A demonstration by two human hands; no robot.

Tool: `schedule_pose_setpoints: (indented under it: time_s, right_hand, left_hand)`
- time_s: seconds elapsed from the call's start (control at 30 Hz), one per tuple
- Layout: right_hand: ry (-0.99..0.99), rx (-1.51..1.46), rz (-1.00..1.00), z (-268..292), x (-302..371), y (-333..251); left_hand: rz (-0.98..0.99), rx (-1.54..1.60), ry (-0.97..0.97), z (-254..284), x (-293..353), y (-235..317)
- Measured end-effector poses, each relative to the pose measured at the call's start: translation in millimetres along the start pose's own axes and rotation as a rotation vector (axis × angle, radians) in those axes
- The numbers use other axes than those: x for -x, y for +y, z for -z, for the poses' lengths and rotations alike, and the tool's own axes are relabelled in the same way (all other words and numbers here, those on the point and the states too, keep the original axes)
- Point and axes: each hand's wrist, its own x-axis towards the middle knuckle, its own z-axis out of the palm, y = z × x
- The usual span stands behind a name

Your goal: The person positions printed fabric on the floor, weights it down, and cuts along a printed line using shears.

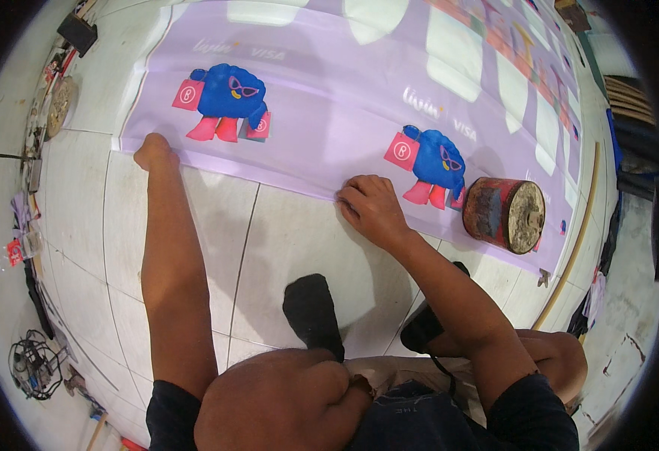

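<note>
Your left hand (154, 151) presses down on the near left corner of the lilac banner (329, 98), fingers curled under so that it reads as clenched against the edge; whether it pinches the sheet or only pins it, you cannot tell from here. Your right hand (372, 208) sits further along the same near edge, fingertips bent and gripping or pushing at the hem just beside the printed blue cartoon figure (436, 167). A second, matching blue figure (228, 101) lies near your left hand.

The banner is spread flat on the tiled floor (292, 248), running away from you toward the top of the view, with your knee and dark-socked foot (312, 312) just short of its edge. A rusty cylindrical weight (504, 214) lies on its side at the right end of the near edge.

Judging by its sheen and the soft lengthwise creases, the sheet is thin, light and floppy, probably slick on the printed face, so it will likely slide on the tiles and buckle if pushed. Take it at the hem and corners, hands well apart, and keep it taut rather than lifting from the middle
</note>
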Motion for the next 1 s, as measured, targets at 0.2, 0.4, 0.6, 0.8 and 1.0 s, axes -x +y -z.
schedule_pose_setpoints:
  time_s: [0.2,0.4,0.6,0.8,1.0]
  right_hand:
    - [-0.012,0.013,0.045,0.1,1.9,2.7]
    - [0.014,0.028,0.084,-3.8,4.2,5.6]
    - [0.031,0.041,0.125,-4.2,5.2,6.4]
    - [-0.001,0.033,0.070,3.7,-5.0,-2.6]
    - [0.053,0.066,0.104,-15.4,-58.3,-24.1]
  left_hand:
    - [0.004,0.036,-0.001,-3.6,-8.2,-5.4]
    - [0.013,0.067,-0.045,-1.5,-8.2,-5.2]
    - [-0.002,0.079,-0.051,-0.8,-8.7,-5.2]
    - [-0.010,0.028,-0.056,1.6,-5.3,-2.3]
    - [-0.089,0.036,-0.038,0.5,6.2,-0.7]
